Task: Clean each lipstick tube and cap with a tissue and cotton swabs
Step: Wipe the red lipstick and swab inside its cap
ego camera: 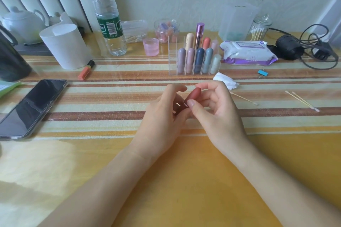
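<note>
While left hand (pixel 162 114) and right hand (pixel 217 108) pinch red lipstick (pixel 192 95), organizer (pixel 172 57) behind, tissue (pixel 226 81), swabs (pixel 302 101) right

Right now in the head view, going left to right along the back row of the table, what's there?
White paper roll → water bottle → pink cup → clear lipstick organizer → wet wipes pack → black cord bundle.

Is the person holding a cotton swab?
No, the left hand and right hand hold a red lipstick; cotton swabs lie on the table.
</note>
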